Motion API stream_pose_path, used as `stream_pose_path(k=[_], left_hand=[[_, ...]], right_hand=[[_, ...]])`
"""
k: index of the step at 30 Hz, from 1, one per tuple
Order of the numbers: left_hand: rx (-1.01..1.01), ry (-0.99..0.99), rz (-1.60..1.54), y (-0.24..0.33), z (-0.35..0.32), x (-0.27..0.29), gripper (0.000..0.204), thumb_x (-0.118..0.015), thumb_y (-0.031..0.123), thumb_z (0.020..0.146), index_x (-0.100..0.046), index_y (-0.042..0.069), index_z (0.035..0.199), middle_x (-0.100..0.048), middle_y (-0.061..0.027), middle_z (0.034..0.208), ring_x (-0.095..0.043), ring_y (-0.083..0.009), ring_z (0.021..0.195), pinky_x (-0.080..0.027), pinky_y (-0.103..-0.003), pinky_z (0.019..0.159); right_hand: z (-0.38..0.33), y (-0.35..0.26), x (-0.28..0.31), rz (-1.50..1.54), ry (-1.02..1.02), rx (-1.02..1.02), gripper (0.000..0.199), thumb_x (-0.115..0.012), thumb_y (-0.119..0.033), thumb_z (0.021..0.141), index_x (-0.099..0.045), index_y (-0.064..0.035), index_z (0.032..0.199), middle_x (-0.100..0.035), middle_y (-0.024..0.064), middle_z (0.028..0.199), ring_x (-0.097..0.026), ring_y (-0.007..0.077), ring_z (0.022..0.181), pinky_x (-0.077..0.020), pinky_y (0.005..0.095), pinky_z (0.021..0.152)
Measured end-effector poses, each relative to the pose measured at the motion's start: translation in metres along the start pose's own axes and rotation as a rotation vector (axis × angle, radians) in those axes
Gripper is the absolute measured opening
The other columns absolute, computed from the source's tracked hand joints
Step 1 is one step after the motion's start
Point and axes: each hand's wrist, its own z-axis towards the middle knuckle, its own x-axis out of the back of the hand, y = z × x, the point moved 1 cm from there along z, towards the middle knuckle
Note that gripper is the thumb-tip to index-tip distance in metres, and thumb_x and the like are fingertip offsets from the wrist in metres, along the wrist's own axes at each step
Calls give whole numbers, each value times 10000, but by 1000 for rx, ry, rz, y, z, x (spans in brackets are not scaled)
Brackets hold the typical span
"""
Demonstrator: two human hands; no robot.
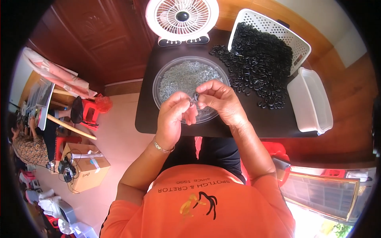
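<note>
Above a round clear tub full of small silvery metal pieces, my two hands meet fingertip to fingertip. My right hand pinches a small black oval piece with a hole between thumb and forefinger. My left hand is closed too, thumb against forefinger, right beside that piece. Whatever lies in its pinch is too small and too covered to name. Its other fingers curl beneath, over the tub's near side.
Many black pieces spill from a tipped white perforated basket at the table's far right. A white bin stands at the right edge, a fan at the back. Leftward on the floor are a cardboard box and a person.
</note>
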Motion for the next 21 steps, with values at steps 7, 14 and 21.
stream_pose_path(k=[7, 14, 21], left_hand=[[-15, 17, -56, 0, -7, 12, 190, -498, 225, 931, -518, 42, 881, -601, -113, 741, -558, -151, 580, -420, -244, 535], [-23, 30, -76, -3, -11, 12, 187, -513, 227, 921, -557, 55, 863, -619, -94, 750, -571, -136, 593, -422, -235, 546], [-74, 44, -65, -4, -8, 16, 177, -488, 202, 930, -527, 35, 889, -596, -103, 729, -562, -158, 585, -428, -253, 542]], right_hand=[[-6, 2, -24, -177, -5, 59, 257, -599, 49, 888, -612, -10, 1137, -649, 8, 935, -609, 79, 873, -504, 247, 791], [-2, 10, -22, -114, -4, 72, 167, -587, 46, 901, -632, -7, 1052, -655, 30, 891, -623, 98, 825, -522, 258, 779], [-3, 25, -31, -11, 99, 133, 117, -619, 18, 901, -640, 19, 1016, -662, 50, 885, -634, 117, 835, -543, 299, 798]])
